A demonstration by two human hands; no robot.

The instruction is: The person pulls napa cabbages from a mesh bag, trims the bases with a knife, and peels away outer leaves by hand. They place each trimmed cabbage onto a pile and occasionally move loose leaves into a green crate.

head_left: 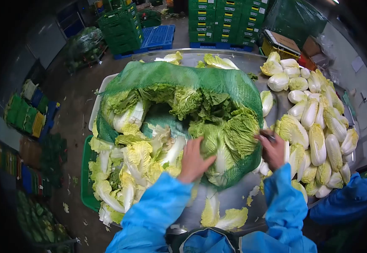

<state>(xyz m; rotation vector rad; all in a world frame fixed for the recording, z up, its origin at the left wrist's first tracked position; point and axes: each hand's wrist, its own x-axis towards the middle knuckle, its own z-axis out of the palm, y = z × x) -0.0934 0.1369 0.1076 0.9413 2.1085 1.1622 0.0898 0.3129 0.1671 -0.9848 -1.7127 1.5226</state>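
Observation:
A green mesh sack [166,72], cut open, lies on the metal table [251,207] with several leafy cabbages inside. My left hand [193,160] has its fingers apart at the left side of a cabbage [220,158] near the sack's front. On the right, my right hand [273,148] is closed around the handle of a dark tool, likely a knife [268,135], beside the sack's right edge. Its blade cannot be made out. Loose outer leaves [137,158] are heaped in and over a green basket [90,181] at the left.
Trimmed cabbages [318,143] are piled along the table's right side. Loose leaves [223,217] lie at the front edge. A co-worker's blue sleeve [346,200] shows at the lower right. Stacked green crates [223,23] and a blue pallet [158,37] stand beyond the table.

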